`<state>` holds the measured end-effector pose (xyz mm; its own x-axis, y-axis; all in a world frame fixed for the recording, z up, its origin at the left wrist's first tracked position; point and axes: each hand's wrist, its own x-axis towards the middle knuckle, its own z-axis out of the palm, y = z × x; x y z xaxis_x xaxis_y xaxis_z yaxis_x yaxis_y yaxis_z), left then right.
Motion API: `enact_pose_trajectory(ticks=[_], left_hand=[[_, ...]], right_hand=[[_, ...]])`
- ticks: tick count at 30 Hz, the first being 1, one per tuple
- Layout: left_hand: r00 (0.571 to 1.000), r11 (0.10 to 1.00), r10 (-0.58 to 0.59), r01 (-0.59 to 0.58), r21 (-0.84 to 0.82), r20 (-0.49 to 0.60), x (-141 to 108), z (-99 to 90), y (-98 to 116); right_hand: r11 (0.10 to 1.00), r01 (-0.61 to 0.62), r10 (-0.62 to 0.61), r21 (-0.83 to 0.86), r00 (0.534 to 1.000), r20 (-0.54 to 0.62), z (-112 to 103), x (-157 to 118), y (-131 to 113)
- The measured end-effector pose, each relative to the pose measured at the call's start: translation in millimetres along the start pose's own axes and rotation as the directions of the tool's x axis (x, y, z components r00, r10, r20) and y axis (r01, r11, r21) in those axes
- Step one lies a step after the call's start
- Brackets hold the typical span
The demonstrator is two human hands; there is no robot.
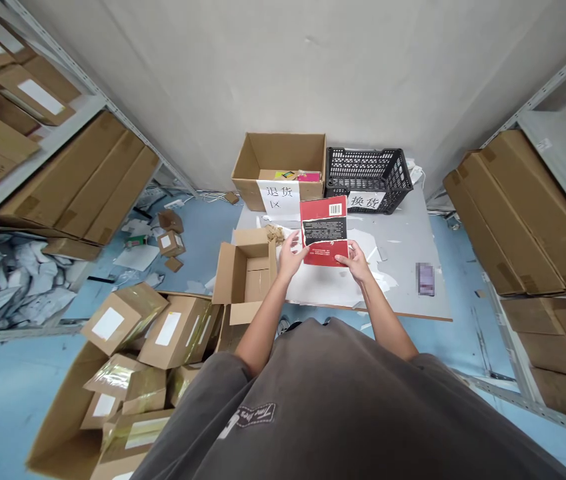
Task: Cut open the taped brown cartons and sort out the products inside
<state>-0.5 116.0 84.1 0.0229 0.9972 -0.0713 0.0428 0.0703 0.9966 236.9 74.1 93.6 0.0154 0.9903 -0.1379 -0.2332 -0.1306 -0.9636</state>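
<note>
A red and black book point(323, 231) is held up over the table, its barcode side facing me. My left hand point(293, 256) grips its lower left edge with the thumb across the cover. At the lower right corner, my right hand point(355, 261) is closed on it too, thumb in front and fingers behind. Left of my left hand sits an open cardboard box point(228, 273) with its flaps spread. Beyond the book stand a larger open carton point(245, 189) with a few colourful items inside and a black plastic crate point(397, 193); both carry paper signs with Chinese characters.
A purple, pixelated rectangular item point(425, 279) lies on the table's right side point(403, 247). Taped parcels point(127, 317) fill a big carton at lower left. Shelves with boxes point(83, 180) flank both sides, and scraps litter the blue floor point(195, 233).
</note>
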Motion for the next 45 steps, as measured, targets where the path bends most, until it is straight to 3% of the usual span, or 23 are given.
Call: enact_pose_trajectory(ticks=[3, 5, 7, 9, 11, 14, 16, 18, 20, 26, 32, 38, 45], left_hand=[[0.978, 0.996, 0.092, -0.086, -0.039, 0.185, -9, 32.7, 12], [0.965, 0.986, 0.144, -0.121, -0.116, 0.218, -13, 49.2, 19], [0.961, 0.973, 0.162, -0.118, -0.199, 0.223, -14, 52.9, 27], [0.955, 0.955, 0.158, -0.083, -0.285, 0.250, -10, 43.4, 34], [0.947, 0.925, 0.139, -0.020, -0.378, 0.289, -5, 26.5, 39], [0.935, 0.867, 0.080, 0.106, -0.488, 0.345, -1, 2.0, 42], [0.923, 0.842, 0.029, 0.185, -0.507, 0.385, -2, -7.5, 42], [0.910, 0.829, -0.017, 0.244, -0.503, 0.413, -3, -11.0, 40], [0.903, 0.822, -0.051, 0.281, -0.495, 0.426, -2, -11.1, 37], [0.848, 0.861, -0.131, 0.355, -0.365, 0.514, 11, -11.3, 32], [0.899, 0.894, -0.162, 0.308, -0.325, 0.407, 27, -7.1, 37], [0.933, 0.901, -0.155, 0.268, -0.341, 0.326, 66, -19.8, 44], [0.963, 0.889, -0.090, 0.192, -0.416, 0.253, 171, -43.3, 40]], right_hand=[[0.981, 0.110, -0.111, -0.160, 0.994, 0.001, 18, -3, -2], [0.958, 0.175, -0.172, -0.228, 0.985, 0.034, 32, -9, -2], [0.940, 0.225, -0.207, -0.256, 0.974, 0.095, 40, -16, -3], [0.928, 0.254, -0.214, -0.271, 0.962, 0.171, 41, -21, -5], [0.917, 0.265, -0.225, -0.297, 0.961, 0.161, 33, -20, -7], [0.937, 0.156, -0.192, -0.311, 0.977, -0.089, 11, -9, -8], [0.980, -0.013, -0.024, -0.197, 0.983, -0.182, -5, -1, -9], [0.984, -0.175, 0.172, -0.019, 0.981, -0.088, -18, 4, -10], [0.958, -0.253, 0.249, 0.138, 0.967, 0.050, -28, 5, -11], [0.927, -0.228, 0.179, 0.297, 0.966, 0.184, -50, 3, -19], [0.931, -0.228, 0.167, 0.284, 0.960, 0.223, -61, 37, -23], [0.941, -0.208, 0.145, 0.268, 0.961, 0.237, -47, 93, -27], [0.949, -0.171, 0.133, 0.265, 0.979, 0.155, -8, 181, -35]])
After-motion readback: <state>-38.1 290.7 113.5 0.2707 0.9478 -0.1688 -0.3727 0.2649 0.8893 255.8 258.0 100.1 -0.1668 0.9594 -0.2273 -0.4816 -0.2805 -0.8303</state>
